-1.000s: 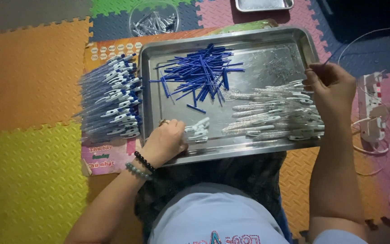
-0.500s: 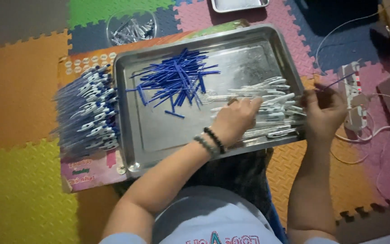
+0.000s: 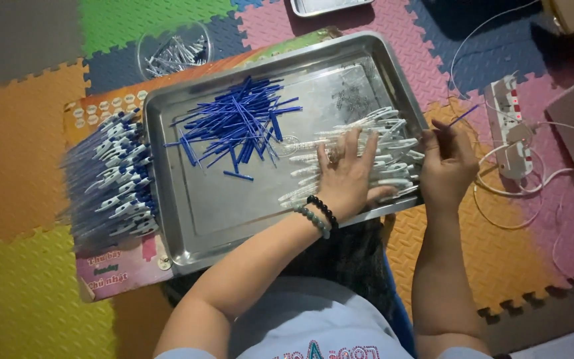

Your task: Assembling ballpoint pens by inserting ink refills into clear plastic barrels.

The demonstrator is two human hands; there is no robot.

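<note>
Now the left hand (image 3: 348, 174) lies open on the white pen barrels (image 3: 373, 143) at 3 o'clock in the tray (image 3: 194, 219); the right hand (image 3: 448, 163) pinches a blue refill (image 3: 461, 116). Pressing carelessly may roll barrels over the rim.

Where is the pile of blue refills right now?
In the head view, the blue refills lie in the metal tray's upper-left part, left of the white pen barrels under the left hand.
</note>
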